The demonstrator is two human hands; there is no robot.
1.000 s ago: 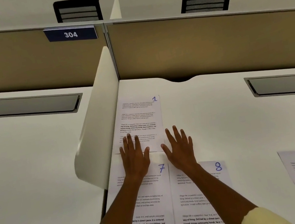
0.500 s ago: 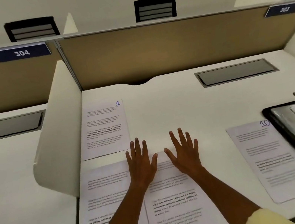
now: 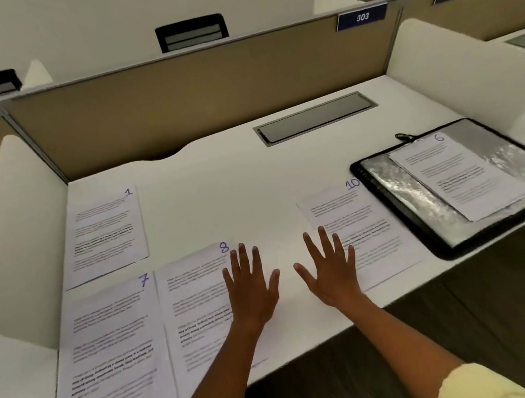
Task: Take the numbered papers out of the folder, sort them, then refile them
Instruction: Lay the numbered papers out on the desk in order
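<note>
Sorting under way, both hands spread and empty.

Left hand (image 3: 250, 291) hovered by sheet 8 (image 3: 199, 310), right hand (image 3: 330, 270) by sheet 10 (image 3: 361, 234); sheet 6 (image 3: 459, 176) lay on the folder (image 3: 408, 230). Best lifted singly next.

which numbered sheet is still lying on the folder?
Sheet 6, lying on the open black folder at right. Sheets 1, 7, 8 and 10 lie on the desk.

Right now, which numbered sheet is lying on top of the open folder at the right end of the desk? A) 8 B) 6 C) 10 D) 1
B: the sheet marked 6 lies on the open black folder, while sheet 10 sits on the desk just left of it.
</note>
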